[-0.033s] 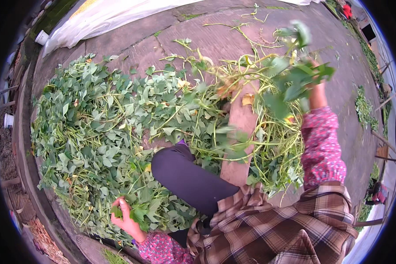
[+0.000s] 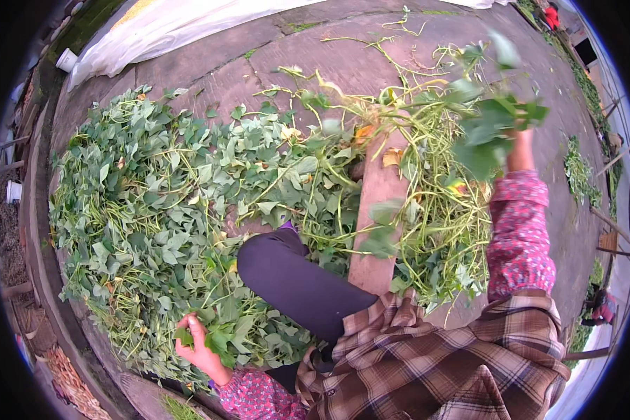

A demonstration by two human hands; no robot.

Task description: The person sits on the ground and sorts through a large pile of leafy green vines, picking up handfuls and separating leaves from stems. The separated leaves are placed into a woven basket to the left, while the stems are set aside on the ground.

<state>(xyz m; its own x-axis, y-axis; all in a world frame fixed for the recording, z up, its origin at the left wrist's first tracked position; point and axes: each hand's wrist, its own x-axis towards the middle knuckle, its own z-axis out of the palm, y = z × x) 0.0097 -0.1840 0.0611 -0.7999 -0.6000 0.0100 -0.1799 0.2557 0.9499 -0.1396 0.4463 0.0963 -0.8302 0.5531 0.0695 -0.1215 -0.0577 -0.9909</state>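
Note:
My right hand [image 2: 522, 148] is stretched out to the far right, closed on a bunch of leafy green vines [image 2: 493, 133]. Leaves partly cover its fingers, and the upper ones are smeared by motion. Long pale stems trail from the bunch toward a tangled heap of vines [image 2: 444, 217] beside and over a wooden plank [image 2: 376, 245]. At the lower left, my left hand [image 2: 204, 350] is closed around some green leaves [image 2: 220, 339], thumb against fingers. It is above the edge of a broad pile of leafy vines [image 2: 168, 217].
My bent knee [image 2: 280, 266] in dark trousers lies between the leaf pile and the plank. A white sheet [image 2: 168, 35] is spread on the paved ground at the back. A low kerb [image 2: 42, 203] runs along the left. More greenery [image 2: 579, 171] lies at the right.
My right hand has moved a little to the right, drawing the vine bunch and its trailing stems along. My left hand has hardly moved.

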